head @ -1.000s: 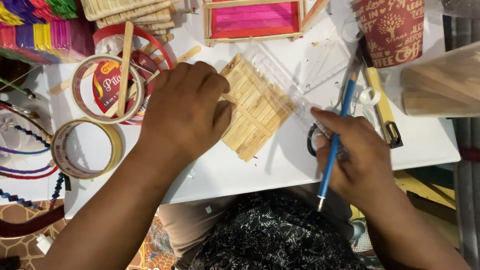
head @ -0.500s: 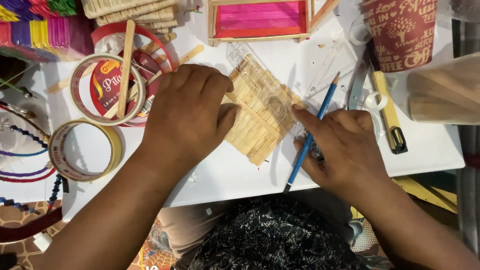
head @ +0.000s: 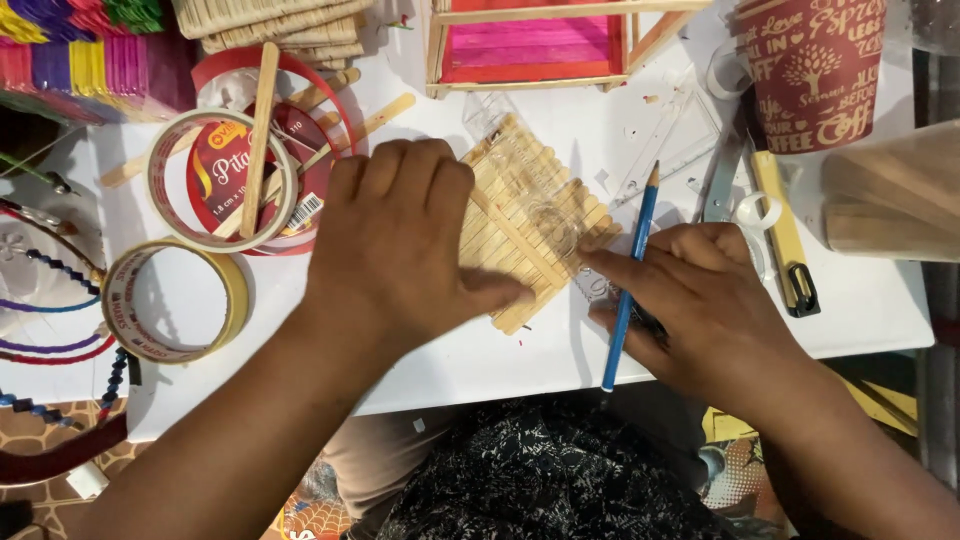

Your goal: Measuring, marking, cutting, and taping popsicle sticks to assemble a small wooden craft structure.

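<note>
left hand (head: 405, 250) lies flat, fingers together, pressing the pale wooden craft-stick panel (head: 530, 215) near the middle of the white desk (head: 470, 355). right hand (head: 700, 300), toward the desk's near edge, grips a blue pencil (head: 630, 270), its forefinger on a clear plastic ruler (head: 560, 225) across the panel.

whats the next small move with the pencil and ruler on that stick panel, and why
Probably swing the blue pencil tip down against the clear ruler edge. The left hand lies flat on the stick panel, pinning it. The right hand presses the ruler's near end with a fingertip, while the pencil tip points away over the white table, not touching the sticks.
</note>
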